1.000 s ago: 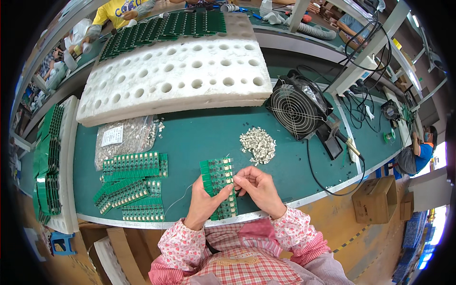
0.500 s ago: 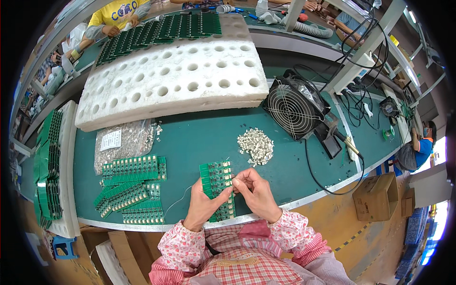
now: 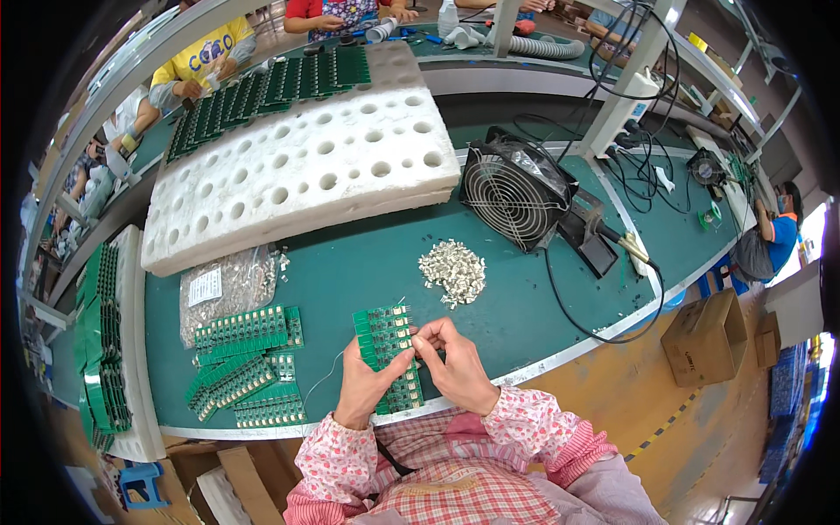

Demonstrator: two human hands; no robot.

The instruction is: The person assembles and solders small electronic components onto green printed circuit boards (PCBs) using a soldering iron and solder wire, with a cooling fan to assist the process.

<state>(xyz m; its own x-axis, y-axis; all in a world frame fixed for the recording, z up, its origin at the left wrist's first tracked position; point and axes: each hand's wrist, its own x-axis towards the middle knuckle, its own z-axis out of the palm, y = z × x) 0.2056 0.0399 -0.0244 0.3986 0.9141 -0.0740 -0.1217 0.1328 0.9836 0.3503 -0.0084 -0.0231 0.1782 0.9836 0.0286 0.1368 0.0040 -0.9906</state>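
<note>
A green circuit board panel [image 3: 382, 329] with a row of pale connectors along its right side is held upright over the front edge of the bench. My left hand [image 3: 366, 383] grips it from the left, thumb lying across its face. At the panel's right edge, my right hand [image 3: 453, 363] has thumb and forefinger pinched together by one connector; whatever is between those fingertips is too small to make out. Just beyond my hands lies a pile of small silvery-white connectors [image 3: 452, 273]. Left of my left hand are stacked more circuit board panels [image 3: 241, 337].
A white foam block [image 3: 302, 166] with round holes carries rows of boards at the back. Left of the stack lies a plastic bag of parts [image 3: 219, 297]. A black fan [image 3: 516, 192] and a soldering iron [image 3: 637, 248] with its cable stand at right. Other people work across the bench.
The whole view has shifted and turned slightly. My left hand still holds the panel, and my right hand stays pinched at its right edge.
</note>
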